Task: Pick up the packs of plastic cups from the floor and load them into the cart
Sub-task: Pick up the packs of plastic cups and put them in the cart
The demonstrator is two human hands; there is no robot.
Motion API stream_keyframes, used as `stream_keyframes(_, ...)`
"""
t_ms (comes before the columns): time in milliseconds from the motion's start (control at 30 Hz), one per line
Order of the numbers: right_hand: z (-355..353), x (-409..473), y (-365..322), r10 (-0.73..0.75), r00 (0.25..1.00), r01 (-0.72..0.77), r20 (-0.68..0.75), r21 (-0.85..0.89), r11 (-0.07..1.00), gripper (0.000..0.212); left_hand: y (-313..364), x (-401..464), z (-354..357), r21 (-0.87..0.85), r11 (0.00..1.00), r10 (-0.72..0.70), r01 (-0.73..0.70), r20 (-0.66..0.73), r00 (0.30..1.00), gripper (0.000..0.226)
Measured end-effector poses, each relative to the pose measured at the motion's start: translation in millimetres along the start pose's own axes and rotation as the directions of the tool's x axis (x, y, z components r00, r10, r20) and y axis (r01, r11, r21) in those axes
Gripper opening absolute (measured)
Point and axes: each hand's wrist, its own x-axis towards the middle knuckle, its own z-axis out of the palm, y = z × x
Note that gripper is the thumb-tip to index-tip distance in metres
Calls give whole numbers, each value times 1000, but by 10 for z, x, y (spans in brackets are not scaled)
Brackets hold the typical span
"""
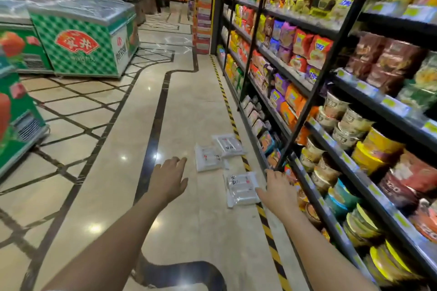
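Arms stretch forward and down over the glossy tiled floor, both bare to past the elbow. The left hand hovers palm-down with its fingers spread and loose, holding nothing, just left of the middle pack of cups. The right hand is also flat and empty, fingers splayed; its thumb points at the nearest pack of cups and seems to reach its right edge, though contact is hard to tell.

Three clear packs lie on the floor beside the striped tape line. The nearest pack sits just left of the tape; the middle pack lies farther along, well left of the tape; the far pack overlaps the middle pack's top right corner and reaches the tape.

Right of the tape runs a tall black shelf rack packed with noodle bags and bowl tubs, its lowest shelf close to the right hand. Well left of the tape stands a green chest freezer. A dark curved shape, too blurred to identify, sits at the bottom edge, left of the tape.
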Motion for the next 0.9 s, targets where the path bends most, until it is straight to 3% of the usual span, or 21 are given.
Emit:
stream_keyframes(467,417,3121,-976,-30,991,32,128,-20,999,53,-1113,2942,339,38,999,-41,38,88,995,52)
stream_keyframes(700,874,4577,-1531,118,975,-135,190,77,988,59,-1893,4635,660,3,1000,20,-21,163,986,51)
stream_keyframes(900,1260,5529,-1770,258,915,-295,310,77,952,54,-2176,5908,1078,-64,997,68,-53,264,962,53)
